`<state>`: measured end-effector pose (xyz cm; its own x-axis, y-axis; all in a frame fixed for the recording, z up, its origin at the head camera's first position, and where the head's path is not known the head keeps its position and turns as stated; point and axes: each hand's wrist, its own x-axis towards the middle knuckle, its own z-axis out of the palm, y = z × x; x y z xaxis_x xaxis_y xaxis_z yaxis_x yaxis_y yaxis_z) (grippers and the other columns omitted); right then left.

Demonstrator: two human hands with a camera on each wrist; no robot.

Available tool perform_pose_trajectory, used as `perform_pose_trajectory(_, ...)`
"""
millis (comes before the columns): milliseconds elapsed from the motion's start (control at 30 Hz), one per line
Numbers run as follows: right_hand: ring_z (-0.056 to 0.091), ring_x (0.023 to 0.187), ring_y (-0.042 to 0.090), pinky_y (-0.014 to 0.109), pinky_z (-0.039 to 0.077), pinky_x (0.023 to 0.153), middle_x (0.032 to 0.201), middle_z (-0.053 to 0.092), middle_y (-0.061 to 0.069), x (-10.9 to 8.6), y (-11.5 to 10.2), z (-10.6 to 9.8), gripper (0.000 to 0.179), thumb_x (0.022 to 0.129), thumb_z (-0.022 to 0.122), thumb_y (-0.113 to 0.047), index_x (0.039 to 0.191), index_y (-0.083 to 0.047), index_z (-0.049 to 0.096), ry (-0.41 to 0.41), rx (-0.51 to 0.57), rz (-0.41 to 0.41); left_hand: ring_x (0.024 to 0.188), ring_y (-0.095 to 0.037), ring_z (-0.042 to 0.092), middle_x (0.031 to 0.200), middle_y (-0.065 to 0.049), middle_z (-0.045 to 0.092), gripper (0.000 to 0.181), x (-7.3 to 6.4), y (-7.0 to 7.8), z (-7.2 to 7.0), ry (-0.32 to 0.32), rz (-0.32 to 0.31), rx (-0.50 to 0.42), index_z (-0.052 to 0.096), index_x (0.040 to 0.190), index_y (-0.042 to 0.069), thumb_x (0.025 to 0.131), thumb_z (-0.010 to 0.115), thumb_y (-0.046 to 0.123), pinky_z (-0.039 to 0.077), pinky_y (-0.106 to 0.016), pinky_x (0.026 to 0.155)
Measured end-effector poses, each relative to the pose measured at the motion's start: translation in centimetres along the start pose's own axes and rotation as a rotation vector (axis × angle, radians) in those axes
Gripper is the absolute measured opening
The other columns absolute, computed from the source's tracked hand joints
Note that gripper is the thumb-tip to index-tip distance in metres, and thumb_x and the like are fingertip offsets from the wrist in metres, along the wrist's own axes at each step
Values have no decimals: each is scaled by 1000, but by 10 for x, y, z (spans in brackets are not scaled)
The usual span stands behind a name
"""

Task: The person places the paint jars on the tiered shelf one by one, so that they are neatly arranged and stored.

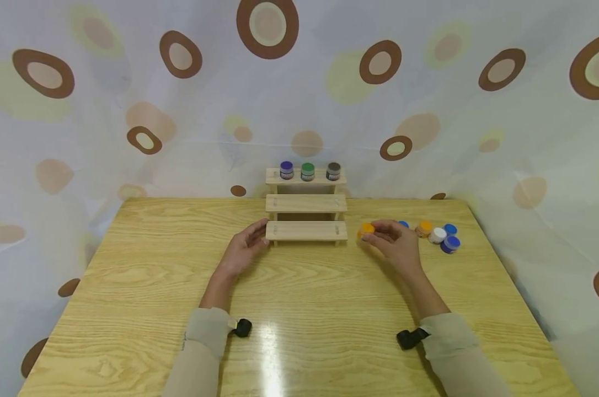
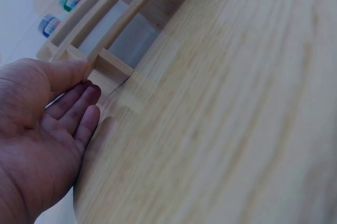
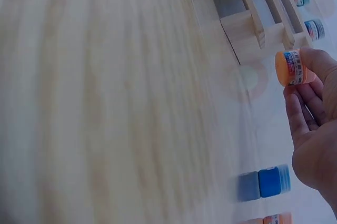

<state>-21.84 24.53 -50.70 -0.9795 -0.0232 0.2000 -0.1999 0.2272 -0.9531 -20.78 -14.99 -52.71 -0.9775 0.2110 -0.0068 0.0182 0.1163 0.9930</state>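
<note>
A small orange paint jar (image 3: pixel 290 68) with a printed label is pinched between the thumb and fingers of my right hand (image 1: pixel 397 245), just right of a three-step wooden rack (image 1: pixel 306 230). At the rack's left end is my left hand (image 2: pixel 47 113), its thumb and fingertips against the lowest step; how firmly they touch cannot be told. Along the top step stand a purple jar (image 1: pixel 287 170), a green jar (image 1: pixel 307 172) and a dark brown jar (image 1: pixel 333 171). The middle and bottom steps bear no jars.
Right of my right hand, several jars stand on the wooden table (image 1: pixel 299 298): another orange jar (image 1: pixel 424 229), a white jar (image 1: pixel 438 236), a dark blue jar (image 1: pixel 450 244) and blue ones (image 3: pixel 270 182). Behind the rack hangs a patterned sheet (image 1: pixel 195 110).
</note>
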Motion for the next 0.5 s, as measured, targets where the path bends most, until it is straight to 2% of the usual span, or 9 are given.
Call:
perform_pose_trajectory(133, 71, 104, 11, 17, 60, 89, 125, 70, 25, 6, -9, 8, 40, 92, 85, -12, 127, 4, 71, -17, -49, -1, 154, -28, 40, 165, -13, 43, 58, -1, 0, 0, -1, 0, 2, 39, 163, 6, 109, 60, 7, 34, -43, 127)
perform_pose_trajectory(267, 70, 110, 24, 16, 58, 91, 124, 70, 25, 12, -28, 19, 38, 93, 83, -9, 126, 6, 71, -39, -108, -37, 154, -27, 39, 166, -12, 42, 58, 0, -1, 0, 0, 3, 6, 39, 163, 7, 109, 60, 9, 34, -42, 127)
perform_pose_trajectory(367, 70, 112, 35, 17, 58, 93, 123, 71, 27, 15, -46, 29, 36, 93, 82, -4, 124, 10, 71, -51, -105, -69, 153, -27, 40, 165, -13, 44, 58, 1, -2, 0, 8, 5, 6, 40, 163, 8, 109, 60, 8, 35, -42, 126)
perform_pose_trajectory(500, 72, 108, 32, 17, 59, 91, 121, 71, 29, 16, -62, 40, 35, 91, 83, 0, 122, 11, 71, -64, -80, -77, 152, -27, 42, 163, -14, 46, 58, 2, -2, 0, 10, 1, 7, 41, 162, 7, 108, 60, 7, 36, -41, 126)
